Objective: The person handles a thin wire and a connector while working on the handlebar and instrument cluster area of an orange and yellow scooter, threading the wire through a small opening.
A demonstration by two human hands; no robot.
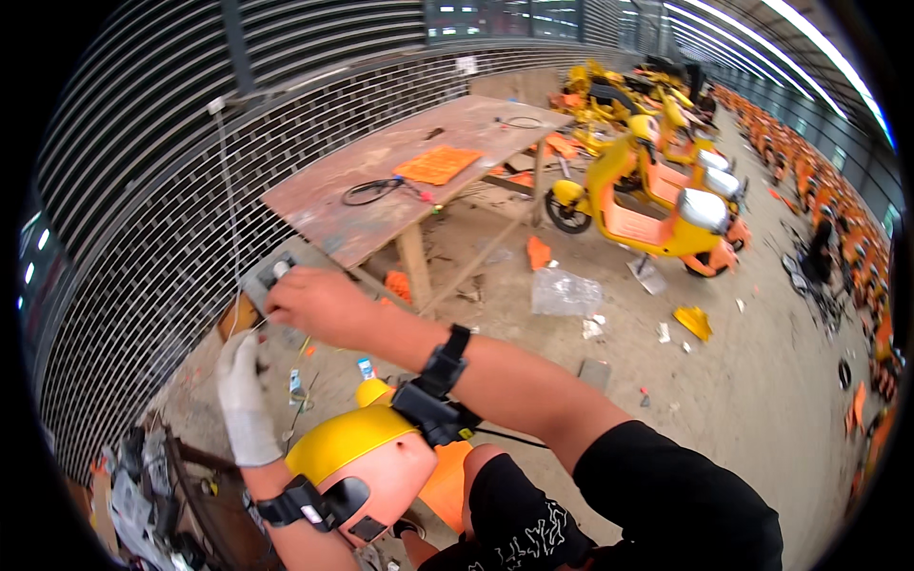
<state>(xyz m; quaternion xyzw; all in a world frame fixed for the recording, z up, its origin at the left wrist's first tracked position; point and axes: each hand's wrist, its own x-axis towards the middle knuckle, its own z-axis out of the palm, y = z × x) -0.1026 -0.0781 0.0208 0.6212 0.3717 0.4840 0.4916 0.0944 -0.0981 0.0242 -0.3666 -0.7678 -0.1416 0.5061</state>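
Note:
My right hand point(319, 303), bare, reaches across to the left with its fingers curled beside a small grey box point(263, 274) near the table's near corner. What its fingers hold is hidden behind the hand. Lower and closer to me, my left hand point(244, 381) wears a whitish glove. Its fingers are bent together near a thin pale cable point(231, 205) that hangs along the wall; anything in them is too small to name. Under my forearms stands a yellow and pink scooter body point(357, 447).
A worn wooden table point(333, 214) carries an orange sheet point(438, 165) and a coiled black cable point(371, 191). Yellow scooters point(657, 214) stand beyond at the right. Plastic film point(566, 292) and scraps litter the floor. A slatted wall point(124, 314) rises at left, above piled junk point(143, 495).

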